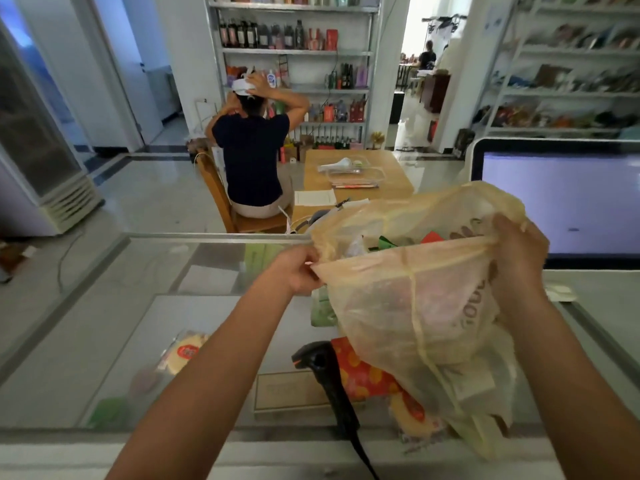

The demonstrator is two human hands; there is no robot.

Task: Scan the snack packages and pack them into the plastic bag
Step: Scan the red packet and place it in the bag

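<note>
Head view: left hand (pixel 298 271), right hand (pixel 516 252) grip plastic bag (pixel 391 306) rim; lettering (pixel 475 304) partly legible.

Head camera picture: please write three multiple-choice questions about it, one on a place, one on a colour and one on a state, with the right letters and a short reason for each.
1. Where is the black scanner?
A) on the counter, beside the plastic bag
B) inside the bag
C) in a drawer

2. What colour is the bag?
A) blue
B) pale yellow, see-through
C) black

3. How is the bag's mouth?
A) knotted
B) held open by the left hand and the right hand
C) folded flat

Answers:
1 A: it lies on the glass top next to the bag's lower part.
2 B: packages show through its yellowish film.
3 B: each hand grips the rim on its own side, and the mouth gapes.
</note>
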